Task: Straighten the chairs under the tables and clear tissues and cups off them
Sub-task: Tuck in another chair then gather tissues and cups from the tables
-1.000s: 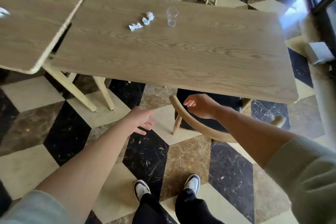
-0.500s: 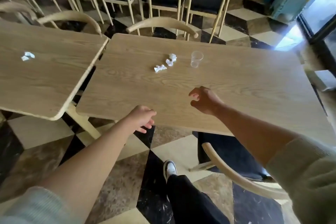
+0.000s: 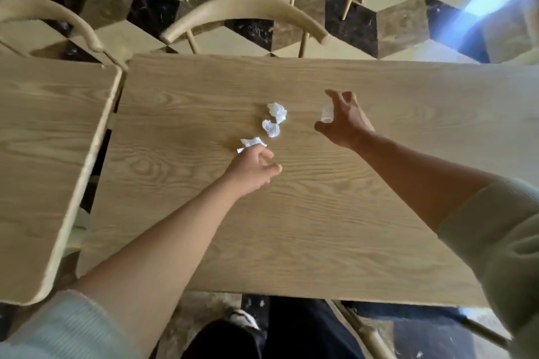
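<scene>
Both hands have reached forward across the tabletop [image 3: 291, 227]. Left hand [image 3: 252, 167], loosely curled, touches the nearest crumpled tissue [image 3: 251, 143]; right hand [image 3: 342, 122], fingers spread, closes around the clear plastic cup [image 3: 326, 112] toward the far edge. Clearing is starting.

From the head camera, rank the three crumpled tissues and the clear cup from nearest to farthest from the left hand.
1. Front tissue, at the left hand fingertips.
2. Middle tissue, just beyond.
3. Back tissue, farther back.
4. Clear cup, right, by the right hand.
</scene>
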{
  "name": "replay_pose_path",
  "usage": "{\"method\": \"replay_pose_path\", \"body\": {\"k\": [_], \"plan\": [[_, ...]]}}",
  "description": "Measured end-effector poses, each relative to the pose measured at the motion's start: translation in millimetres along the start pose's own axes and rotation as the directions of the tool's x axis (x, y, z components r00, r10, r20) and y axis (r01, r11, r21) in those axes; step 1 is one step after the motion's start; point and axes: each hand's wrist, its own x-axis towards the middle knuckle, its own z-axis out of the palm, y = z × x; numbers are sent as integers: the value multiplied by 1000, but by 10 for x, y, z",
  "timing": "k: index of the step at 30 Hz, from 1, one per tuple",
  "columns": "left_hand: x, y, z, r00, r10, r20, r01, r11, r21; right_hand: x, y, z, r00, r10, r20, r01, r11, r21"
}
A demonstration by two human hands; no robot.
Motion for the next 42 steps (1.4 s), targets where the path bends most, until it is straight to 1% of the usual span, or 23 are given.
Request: {"method": "replay_pose_path", "body": {"k": [2, 4, 6, 8, 9, 10, 12, 13, 14, 16, 17, 18, 22, 25, 27, 30, 32, 33, 35, 37, 38, 40, 42], "plan": [[185, 59, -51, 998, 62, -26, -61, 998, 26, 55, -140, 89, 997, -78, 0, 78, 996, 39], [277, 127, -113, 979, 178, -96, -172, 983, 67, 33, -365, 132, 986, -160, 38, 152, 976, 159], [335, 167, -219, 934, 335, -124, -328, 942, 76, 15, -665, 172, 953, -247, 174, 200, 947, 251], [368, 142, -321, 889, 426, -167, -415, 905, 95, 12, -909, 226, 906, -308, 292, 220, 929, 297], [375, 92, -372, 885, 420, -202, -411, 907, 89, 34, -967, 267, 897, -311, 314, 210, 925, 317], [381, 25, -437, 888, 389, -245, -386, 920, 64, 84, -997, 306, 913, -282, 294, 183, 929, 323], [402, -173, -590, 888, 324, -325, -330, 943, 38, 268, -996, 372, 987, -127, 101, 100, 967, 235], [407, -294, -659, 887, 310, -343, -314, 948, 43, 353, -972, 420, 999, -47, -1, 47, 988, 146], [402, -366, -703, 885, 314, -344, -312, 948, 64, 412, -913, 432, 999, 11, -42, -8, 997, 77], [405, -554, -825, 878, 322, -353, -301, 947, 115, 519, -849, 587, 998, 49, 46, -49, 999, -9], [396, -647, -867, 873, 326, -364, -296, 945, 135, 547, -821, 677, 995, 47, 86, -45, 999, -20], [384, -708, -896, 866, 331, -376, -297, 944, 147, 565, -792, 733, 996, 41, 78, -41, 999, -4], [332, -875, -945, 868, 321, -379, -282, 947, 156, 500, -838, 807, 994, 40, -103, -28, 993, 113], [307, -940, -913, 892, 281, -355, -259, 960, 109, 255, -897, 875, 995, -93, -20, 95, 992, 81], [297, -955, -893, 904, 259, -339, -252, 965, 68, 143, -882, 950, 990, -129, 51, 128, 991, 31], [280, -997, -882, 902, 287, -324, -276, 958, 81, 126, -909, 980, 998, -52, -39, 54, 998, 33], [236, -1040, -893, 905, 286, -313, -273, 958, 87, 88, -982, 992, 989, -81, -125, 95, 989, 111], [218, -1065, -895, 910, 281, -304, -269, 960, 83, 56, -1022, 999, 986, -113, -125, 132, 979, 153], [169, -1104, -904, 916, 275, -292, -263, 961, 80, -33, -1087, 1036, 979, -203, 20, 195, 962, 188], [138, -1139, -909, 912, 288, -292, -275, 958, 84, -106, -1114, 1119, 943, -254, 214, 238, 966, 97], [121, -1155, -922, 910, 289, -296, -278, 957, 78, -127, -1119, 1162, 934, -256, 249, 254, 966, 40], [83, -1195, -956, 911, 286, -297, -279, 958, 68, -153, -1171, 1213, 952, -244, 183, 248, 969, 3], [27, -1266, -992, 913, 280, -298, -269, 960, 77, -188, -1310, 1201, 969, -215, 123, 204, 974, 95]]}}
